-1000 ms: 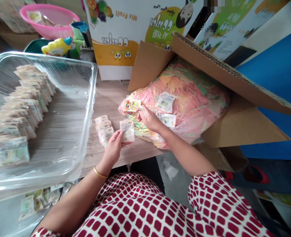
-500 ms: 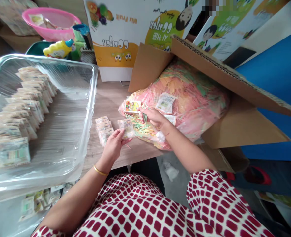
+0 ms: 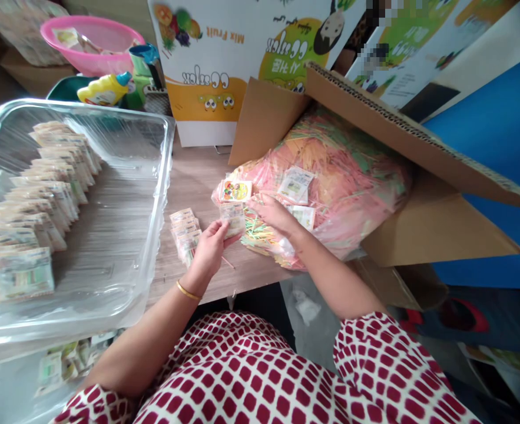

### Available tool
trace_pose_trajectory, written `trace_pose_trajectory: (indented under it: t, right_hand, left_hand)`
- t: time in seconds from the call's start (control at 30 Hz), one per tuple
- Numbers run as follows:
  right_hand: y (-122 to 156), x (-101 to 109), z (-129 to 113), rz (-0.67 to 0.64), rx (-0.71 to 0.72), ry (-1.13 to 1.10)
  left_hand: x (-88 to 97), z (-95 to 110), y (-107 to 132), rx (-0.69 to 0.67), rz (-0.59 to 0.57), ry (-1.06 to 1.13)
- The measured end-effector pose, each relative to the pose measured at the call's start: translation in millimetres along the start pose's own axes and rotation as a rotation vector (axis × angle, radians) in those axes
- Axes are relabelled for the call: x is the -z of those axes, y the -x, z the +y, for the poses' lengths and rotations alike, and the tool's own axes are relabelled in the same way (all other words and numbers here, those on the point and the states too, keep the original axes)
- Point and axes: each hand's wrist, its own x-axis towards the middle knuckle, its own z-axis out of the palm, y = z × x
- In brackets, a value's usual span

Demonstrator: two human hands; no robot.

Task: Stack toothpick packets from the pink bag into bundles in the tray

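A printed sachet [image 3: 232,218] is being gripped between the thumb and fingers of the left hand [image 3: 209,250], over the desk [image 3: 251,277] and just beside a small stack of sachets [image 3: 184,235]; the right hand [image 3: 271,215] is being held open, its fingers spread near coloured sticks [image 3: 255,229] spilling from a plastic bag [image 3: 343,182] inside a cardboard carton [image 3: 436,229]; rows of sachets [image 3: 34,188] are being kept in a clear plastic tray [image 3: 153,206].
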Motion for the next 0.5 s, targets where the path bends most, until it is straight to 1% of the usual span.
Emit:
trace_pose_trajectory:
  t: [0.1, 0.17, 0.2, 0.27, 0.33, 0.4, 0.5]
  right_hand:
    - [3, 3, -2, 0.026, -0.049, 0.406]
    - [5, 8, -6, -0.015, -0.053, 0.636]
    - [5, 9, -8, -0.043, -0.040, 0.716]
    - [7, 9, -11, -0.078, -0.007, 0.821]
    - [7, 2, -12, -0.071, 0.016, 0.894]
    - [7, -11, -12, -0.075, 0.041, 0.947]
    - [4, -34, -11, -0.120, 0.060, 0.991]
  left_hand:
    - [0.2, 3, -5, -0.002, 0.029, 0.030]
    - [3.0, 5, -8, -0.034, 0.071, 0.059]
    - [4.8, 6, -9, -0.063, 0.097, 0.076]
    - [8.2, 8, -8, -0.129, 0.160, 0.102]
    - [10.2, 10, -5, -0.186, 0.209, 0.118]
    - [10.4, 11, -2, -0.218, 0.220, 0.120]
    - [9.5, 11, 2, -0.238, 0.202, 0.101]
